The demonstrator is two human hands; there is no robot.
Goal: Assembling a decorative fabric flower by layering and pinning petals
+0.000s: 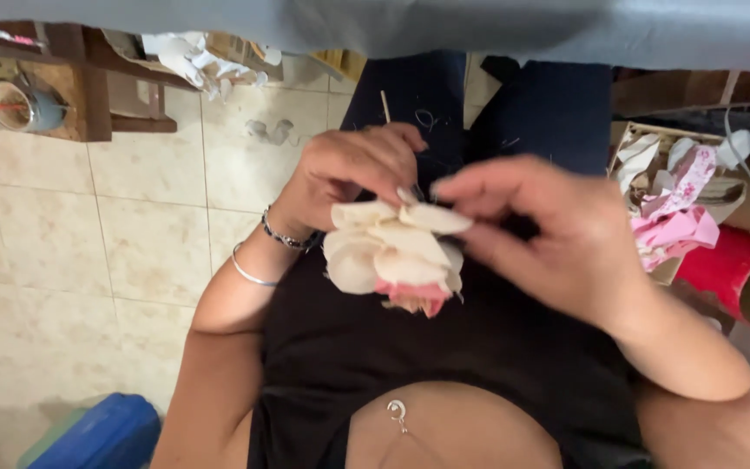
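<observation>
The tiled floor carries a blue bin near left, a wooden shelf far left, and a red tube right.

Both hands meet over the person's lap around a cream paper flower with a pink underside. The left hand pinches its upper petals, a thin wooden stick rising behind the fingers; two bracelets circle that wrist. The right hand touches the top petal. Pink and white paper scraps fill a box at right, beside a red tube. A blue container sits on the tiled floor.
</observation>
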